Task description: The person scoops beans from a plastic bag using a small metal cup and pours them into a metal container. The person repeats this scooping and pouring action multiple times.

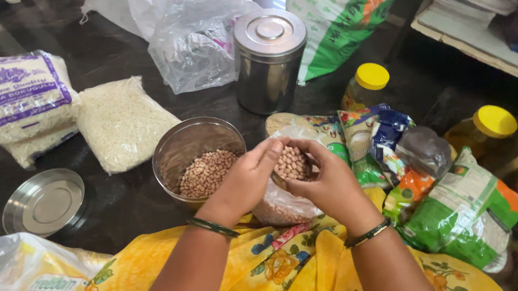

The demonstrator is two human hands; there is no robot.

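Dark floor [126, 52]: both hands' grip, left hand [247, 180], right hand [326, 182], grasping peanut bag [285, 197] beside steel bowl [191, 141].

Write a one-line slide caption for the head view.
Both hands, left hand and right hand, hold an open clear bag of peanuts beside a steel container partly filled with peanuts.
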